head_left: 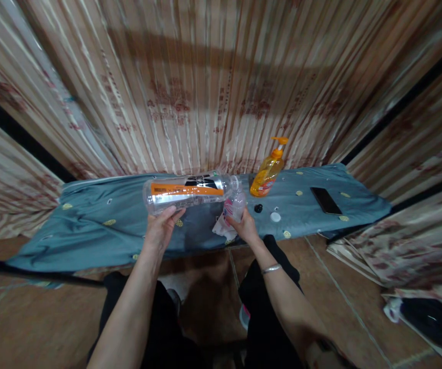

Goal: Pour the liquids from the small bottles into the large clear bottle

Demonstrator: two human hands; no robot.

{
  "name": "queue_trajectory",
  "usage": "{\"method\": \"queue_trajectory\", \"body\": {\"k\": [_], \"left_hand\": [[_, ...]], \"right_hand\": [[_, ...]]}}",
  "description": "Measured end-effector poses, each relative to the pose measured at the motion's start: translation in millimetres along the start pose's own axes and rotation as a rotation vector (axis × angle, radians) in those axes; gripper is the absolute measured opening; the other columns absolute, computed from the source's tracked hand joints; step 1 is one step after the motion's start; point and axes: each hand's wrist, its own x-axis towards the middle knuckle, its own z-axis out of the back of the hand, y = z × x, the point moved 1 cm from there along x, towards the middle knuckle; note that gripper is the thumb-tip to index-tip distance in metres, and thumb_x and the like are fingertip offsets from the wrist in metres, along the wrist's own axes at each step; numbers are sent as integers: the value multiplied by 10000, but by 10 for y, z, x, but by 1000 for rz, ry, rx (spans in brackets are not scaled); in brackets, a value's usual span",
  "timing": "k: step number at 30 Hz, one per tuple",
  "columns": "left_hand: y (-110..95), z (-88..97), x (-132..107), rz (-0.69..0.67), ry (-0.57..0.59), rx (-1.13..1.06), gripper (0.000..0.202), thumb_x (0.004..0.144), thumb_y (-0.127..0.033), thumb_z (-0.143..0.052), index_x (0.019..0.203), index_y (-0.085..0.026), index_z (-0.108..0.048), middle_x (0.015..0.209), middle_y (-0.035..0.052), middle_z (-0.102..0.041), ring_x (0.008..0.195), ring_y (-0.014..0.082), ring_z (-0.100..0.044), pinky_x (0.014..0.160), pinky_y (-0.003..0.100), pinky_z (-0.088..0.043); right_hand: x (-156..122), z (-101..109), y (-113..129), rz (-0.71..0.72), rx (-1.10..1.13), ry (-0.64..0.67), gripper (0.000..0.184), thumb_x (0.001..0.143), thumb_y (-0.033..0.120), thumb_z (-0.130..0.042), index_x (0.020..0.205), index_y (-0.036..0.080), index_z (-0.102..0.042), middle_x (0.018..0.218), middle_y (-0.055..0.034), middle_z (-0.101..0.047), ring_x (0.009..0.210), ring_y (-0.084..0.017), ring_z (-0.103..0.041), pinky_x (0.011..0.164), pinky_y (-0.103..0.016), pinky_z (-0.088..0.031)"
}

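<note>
My left hand [162, 227] grips a large clear plastic bottle [186, 192] with an orange and black label, held on its side with its neck pointing right. My right hand [244, 226] holds a small clear bottle [236, 204] with a pink label upright, its mouth right at the big bottle's neck. Both bottles hover over a low table covered in blue cloth [90, 220]. Crumpled white paper [221, 229] lies under my right hand.
An orange pump bottle [269, 171] stands behind the small bottle. A black cap [258, 208] and a white cap [275, 217] lie beside it, with a dark phone [325, 200] farther right. Striped curtains hang behind; folded fabric lies on the floor at right.
</note>
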Motion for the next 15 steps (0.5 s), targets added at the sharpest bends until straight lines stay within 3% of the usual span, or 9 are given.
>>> {"method": "queue_trajectory", "body": {"k": [4,15], "left_hand": [[-18,-34,-17,1,-10,-13,503,379,-258,-1052,754,-193,-722,788,4,-785,815,225,-780,794,387,-686],[-45,-70,-34,14,-13,-29,499,350,-252,-1061,708,-186,-719,790,12,-791,802,210,-778,738,326,-682]], "right_hand": [[13,-24,-34,18,2,-38,646,761,328,-850,1351,217,-611,1121,-104,-814,1177,-378,-764,932,-453,-632],[21,-34,-73,42,-8,-34,727,777,340,-833,1438,172,-581,1201,-152,-805,1157,-395,-768,952,-500,-627]]}}
